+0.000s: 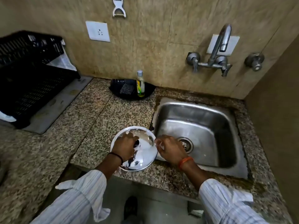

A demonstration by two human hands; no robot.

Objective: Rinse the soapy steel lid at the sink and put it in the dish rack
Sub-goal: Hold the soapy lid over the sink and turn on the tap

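Much of the steel lid [142, 151] was hidden: the left hand [125, 147] lay over its left half, fingers curled down around what seemed to be a dark central knob, though the knob itself was mostly covered and blurred. The right hand [171, 149] hovered at the lid's right rim, above the sink's near left corner; its fingers were drawn together with white foam clinging to them, but whether they actually pinched the rim could not be told. The lid, round, shiny and streaked with white suds, sat over the front edge of the granite counter [90, 120], just left of the sink [199, 126].

The sink was a rounded-square steel basin, dull and water-marked, with a ringed drain [186, 144] partly behind the right hand. A curved chrome tap [220, 41] stood on the beige tiled wall, no stream visible from it.

The dish rack [27, 75], a black slatted plastic crate, was cut off at the left frame edge and stood on a grey mat; pale plastic showed behind it, unclear what. Its contents could not be made out.

At the wall sat a black tray [145, 92] holding a speckled scrub pad [127, 89] and a clear bottle [140, 84] of yellowish liquid. Both forearms wore striped pale sleeves, loosely pushed up. A wrist band marked each arm: black on the left, orange on the right.
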